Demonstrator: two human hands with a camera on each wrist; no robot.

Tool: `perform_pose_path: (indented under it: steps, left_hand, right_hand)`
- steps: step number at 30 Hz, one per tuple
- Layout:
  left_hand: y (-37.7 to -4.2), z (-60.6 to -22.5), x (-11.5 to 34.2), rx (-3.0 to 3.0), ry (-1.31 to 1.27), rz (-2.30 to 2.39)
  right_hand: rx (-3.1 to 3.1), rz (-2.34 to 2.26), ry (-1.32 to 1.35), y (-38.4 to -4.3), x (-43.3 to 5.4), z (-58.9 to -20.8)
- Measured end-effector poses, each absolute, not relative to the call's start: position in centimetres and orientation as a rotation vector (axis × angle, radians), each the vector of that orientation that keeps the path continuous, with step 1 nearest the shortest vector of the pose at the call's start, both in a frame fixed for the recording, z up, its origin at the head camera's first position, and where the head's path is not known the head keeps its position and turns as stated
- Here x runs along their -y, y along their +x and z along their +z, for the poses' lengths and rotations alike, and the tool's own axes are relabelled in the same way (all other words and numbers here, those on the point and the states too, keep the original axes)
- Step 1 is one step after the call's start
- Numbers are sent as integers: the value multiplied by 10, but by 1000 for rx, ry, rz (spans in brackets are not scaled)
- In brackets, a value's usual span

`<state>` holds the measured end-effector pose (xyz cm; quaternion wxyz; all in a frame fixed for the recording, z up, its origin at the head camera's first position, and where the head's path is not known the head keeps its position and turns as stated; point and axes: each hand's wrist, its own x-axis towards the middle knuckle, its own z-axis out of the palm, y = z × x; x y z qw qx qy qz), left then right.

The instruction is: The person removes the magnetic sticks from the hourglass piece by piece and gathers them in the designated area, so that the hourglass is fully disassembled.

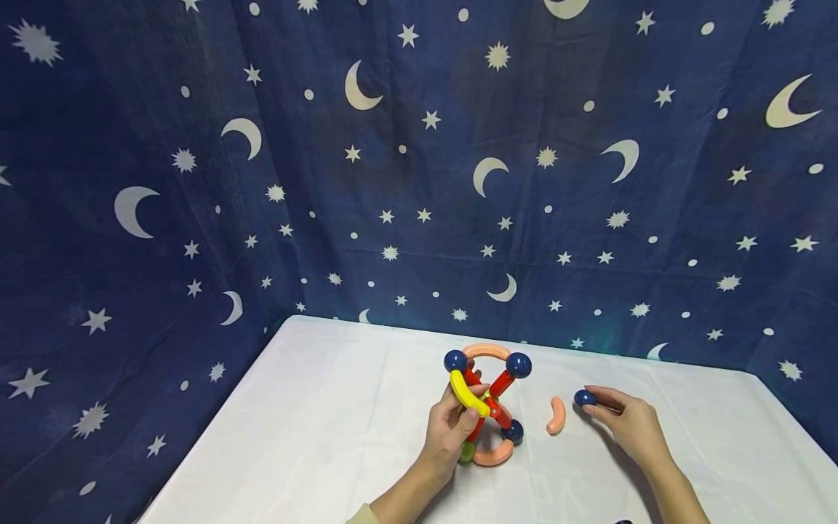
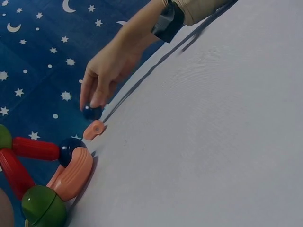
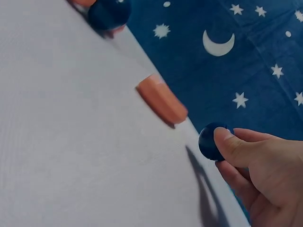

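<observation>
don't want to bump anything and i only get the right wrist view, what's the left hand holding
Observer: In the head view, the left hand holds the ball-and-stick frame.
Operator: my view cuts most of that frame off, any green on it
Observer: Yes, the left wrist view shows a green ball at the lower end of a curved peach stick.

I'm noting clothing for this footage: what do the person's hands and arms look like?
The left hand and right hand wear no gloves. A beige left sleeve and beige right sleeve show; a dark band sits at the right sleeve's end.
</observation>
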<state>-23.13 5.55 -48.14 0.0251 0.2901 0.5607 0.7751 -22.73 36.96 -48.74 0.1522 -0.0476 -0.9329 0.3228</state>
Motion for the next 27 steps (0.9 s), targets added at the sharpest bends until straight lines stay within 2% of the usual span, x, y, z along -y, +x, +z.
perform_pose_path:
  steps: [11,27]
  left_hand:
    - [-232,-479,-55,-1717,891,2417]
    - [-230,-476,-56,-1731,859,2417]
  right_hand:
    - [2678,906,-126,-231,-369,-501]
    - [2743,932,-164,-231,-367,-498]
